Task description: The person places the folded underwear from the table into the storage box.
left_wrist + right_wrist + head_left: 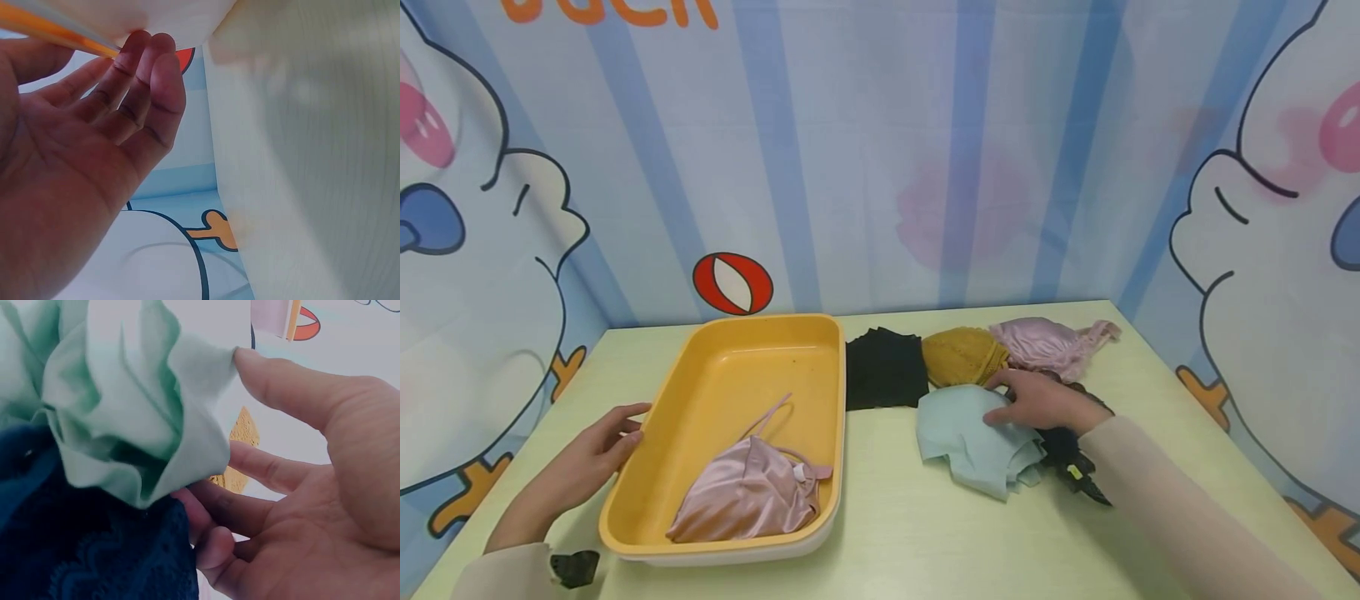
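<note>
My right hand (1037, 398) takes hold of mint-green briefs (970, 433) at their far right edge. In the right wrist view the thumb lies at the upper edge of the ruffled mint fabric (137, 412), with the fingers at its lower side. Dark lace lingerie (119, 544) lies right below, close to the curled outer fingers. On the other side, my left hand (583, 458) rests its loosely bent fingertips against the outer wall of a yellow tray (715, 392). A pink satin garment with thin straps (748, 492) lies in the tray's near end.
Behind the briefs are a black folded garment (886, 369), a mustard lace garment (964, 357) and a pink bra (1048, 343). A printed curtain (880, 167) stands along the table's (880, 508) back edge.
</note>
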Tool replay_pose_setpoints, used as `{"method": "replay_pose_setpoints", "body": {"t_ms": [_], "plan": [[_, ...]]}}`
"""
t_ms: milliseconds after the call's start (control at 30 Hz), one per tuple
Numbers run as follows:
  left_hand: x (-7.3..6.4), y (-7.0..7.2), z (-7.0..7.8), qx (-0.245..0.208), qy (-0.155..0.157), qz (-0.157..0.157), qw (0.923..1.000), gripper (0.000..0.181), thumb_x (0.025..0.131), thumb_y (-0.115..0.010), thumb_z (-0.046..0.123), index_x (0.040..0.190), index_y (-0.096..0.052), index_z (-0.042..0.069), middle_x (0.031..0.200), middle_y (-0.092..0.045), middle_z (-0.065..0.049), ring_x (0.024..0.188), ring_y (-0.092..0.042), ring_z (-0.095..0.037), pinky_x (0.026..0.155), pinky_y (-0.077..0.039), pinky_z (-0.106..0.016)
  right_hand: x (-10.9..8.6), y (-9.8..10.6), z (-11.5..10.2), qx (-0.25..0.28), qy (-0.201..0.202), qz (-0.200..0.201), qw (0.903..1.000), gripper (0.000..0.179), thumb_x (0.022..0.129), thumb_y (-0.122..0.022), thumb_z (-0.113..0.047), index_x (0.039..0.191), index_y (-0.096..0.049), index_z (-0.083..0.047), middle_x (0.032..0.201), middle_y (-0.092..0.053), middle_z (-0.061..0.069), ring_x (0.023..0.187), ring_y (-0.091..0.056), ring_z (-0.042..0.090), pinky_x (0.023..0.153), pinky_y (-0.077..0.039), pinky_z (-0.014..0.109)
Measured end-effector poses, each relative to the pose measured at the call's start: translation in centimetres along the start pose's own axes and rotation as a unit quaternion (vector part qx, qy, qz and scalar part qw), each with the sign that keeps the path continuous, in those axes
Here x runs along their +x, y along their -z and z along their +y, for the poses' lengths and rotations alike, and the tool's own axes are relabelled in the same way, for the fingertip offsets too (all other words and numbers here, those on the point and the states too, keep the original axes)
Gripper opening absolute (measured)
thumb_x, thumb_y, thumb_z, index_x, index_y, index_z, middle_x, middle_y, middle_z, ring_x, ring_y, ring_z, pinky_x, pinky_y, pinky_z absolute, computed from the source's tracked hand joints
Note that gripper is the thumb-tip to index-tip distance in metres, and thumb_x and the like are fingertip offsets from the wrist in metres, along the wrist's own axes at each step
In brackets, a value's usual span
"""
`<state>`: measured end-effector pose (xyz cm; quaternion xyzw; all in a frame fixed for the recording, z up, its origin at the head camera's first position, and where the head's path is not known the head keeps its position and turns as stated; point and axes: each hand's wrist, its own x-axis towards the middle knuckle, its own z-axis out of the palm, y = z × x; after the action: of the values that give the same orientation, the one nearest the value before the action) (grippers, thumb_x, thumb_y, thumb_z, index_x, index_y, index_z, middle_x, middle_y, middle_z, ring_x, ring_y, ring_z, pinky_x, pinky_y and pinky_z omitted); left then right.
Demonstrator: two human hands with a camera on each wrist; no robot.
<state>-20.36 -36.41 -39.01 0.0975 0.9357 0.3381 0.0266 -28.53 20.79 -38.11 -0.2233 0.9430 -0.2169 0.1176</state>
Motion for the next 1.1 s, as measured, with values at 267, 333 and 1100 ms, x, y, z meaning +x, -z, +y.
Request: {"method": "replay_pose_setpoints", "body": {"t_ms": [267,333,1100], "plan": [[0.0,0.0,0.0,0.0,0.0,0.0,1.0,0.048,0.103,-0.041,0.027,0.141,-0.032,-0.003,0.113,-0.055,-0.02,0.089,-0.059,-0.023,0.068,-0.052,-0.028,0.2,-0.9,-0.3,0.011,-0.006,0.004,0.9999,0.057,0.084,-0.07,-0.04,0.125,-0.055,-0.004,0.118,-0.058,0.015,0.105,-0.055,0.031,0.082,-0.046,0.046],[0.0,0.0,0.0,0.0,-0.001,0.0,1.0,0.049,0.103,-0.041,0.027,0.141,-0.032,-0.003,0.113,-0.055,-0.02,0.089,-0.059,-0.023,0.068,-0.052,-0.028,0.3,-1.1,-0.4,0.015,-0.015,0.008,0.9997,0.057,0.084,-0.071,-0.041,0.125,-0.055,-0.005,0.115,-0.059,0.013,0.103,-0.056,0.029,0.081,-0.047,0.044],[0.0,0.0,0.0,-0.003,-0.004,0.001,1.0,0.049,0.103,-0.042,0.027,0.141,-0.032,-0.003,0.111,-0.055,-0.018,0.088,-0.059,-0.023,0.068,-0.052,-0.028,-0.6,-2.6,-1.6,0.026,0.028,0.089,0.9953,0.039,0.084,-0.073,-0.018,0.119,-0.056,-0.014,0.091,-0.058,0.001,0.078,-0.051,0.017,0.067,-0.043,0.034]]}}
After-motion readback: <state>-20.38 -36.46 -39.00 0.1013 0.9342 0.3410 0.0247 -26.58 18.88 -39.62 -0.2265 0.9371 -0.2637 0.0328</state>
